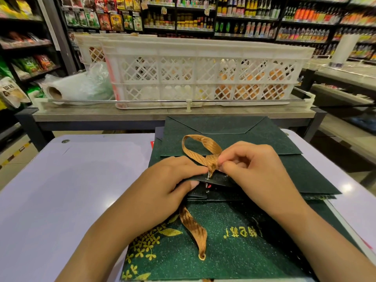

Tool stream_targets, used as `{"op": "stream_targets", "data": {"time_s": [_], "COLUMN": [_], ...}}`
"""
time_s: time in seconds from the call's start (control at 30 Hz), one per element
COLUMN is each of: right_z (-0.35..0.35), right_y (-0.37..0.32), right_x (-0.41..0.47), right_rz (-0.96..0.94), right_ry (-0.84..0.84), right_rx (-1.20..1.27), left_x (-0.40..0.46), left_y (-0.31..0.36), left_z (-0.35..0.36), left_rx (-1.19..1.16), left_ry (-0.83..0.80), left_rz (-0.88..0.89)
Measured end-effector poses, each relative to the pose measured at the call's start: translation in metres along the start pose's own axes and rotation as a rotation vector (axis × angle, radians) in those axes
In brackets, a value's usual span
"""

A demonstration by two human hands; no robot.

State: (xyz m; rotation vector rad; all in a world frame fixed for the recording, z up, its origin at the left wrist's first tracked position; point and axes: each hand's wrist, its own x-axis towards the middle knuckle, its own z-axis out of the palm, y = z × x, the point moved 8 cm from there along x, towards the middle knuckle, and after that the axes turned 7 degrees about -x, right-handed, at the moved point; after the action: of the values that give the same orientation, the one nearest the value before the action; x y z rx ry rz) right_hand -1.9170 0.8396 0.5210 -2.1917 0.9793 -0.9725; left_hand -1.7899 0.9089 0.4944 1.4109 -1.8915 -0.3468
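A stack of flat dark green glitter paper bags (305, 176) lies on a pale table (81, 190). The top bag carries a gold ribbon handle (200, 151) that loops away from me. My left hand (168, 184) pinches the green edge of that bag at the ribbon's hole, thumb under and fingers on top. My right hand (250, 167) pinches the ribbon's end right beside it, at a small metal tip. Nearer to me lies another green bag (234, 251) with gold flowers and gold writing, and a second gold ribbon (193, 228) trails over it.
Behind the table stands a counter with a white lattice crate (203, 58) holding eggs, a chrome rail (142, 101) in front and a roll of plastic bags (77, 86) at its left. Shop shelves full of bottles and packets fill the background. A white roll (343, 49) stands far right.
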Motion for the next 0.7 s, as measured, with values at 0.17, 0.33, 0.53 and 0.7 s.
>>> {"op": "stream_targets", "data": {"time_s": [0.17,0.33,0.53,0.7], "right_z": [0.0,0.001,-0.018,-0.009], "right_y": [-0.002,0.002,-0.022,-0.039], "right_x": [-0.001,-0.001,-0.015,-0.039], "right_rz": [-0.017,-0.001,-0.171,-0.345], "right_ry": [-0.003,0.0,0.19,0.138], "right_rx": [-0.028,-0.057,-0.089,-0.31], "left_x": [0.0,0.0,0.001,0.005], "left_y": [-0.002,-0.001,-0.001,-0.003], "left_z": [0.0,0.001,-0.004,-0.009], "left_rx": [0.006,0.019,-0.05,-0.145], "left_ry": [0.026,0.037,0.116,0.227], "left_rz": [-0.023,-0.019,-0.072,-0.113]}}
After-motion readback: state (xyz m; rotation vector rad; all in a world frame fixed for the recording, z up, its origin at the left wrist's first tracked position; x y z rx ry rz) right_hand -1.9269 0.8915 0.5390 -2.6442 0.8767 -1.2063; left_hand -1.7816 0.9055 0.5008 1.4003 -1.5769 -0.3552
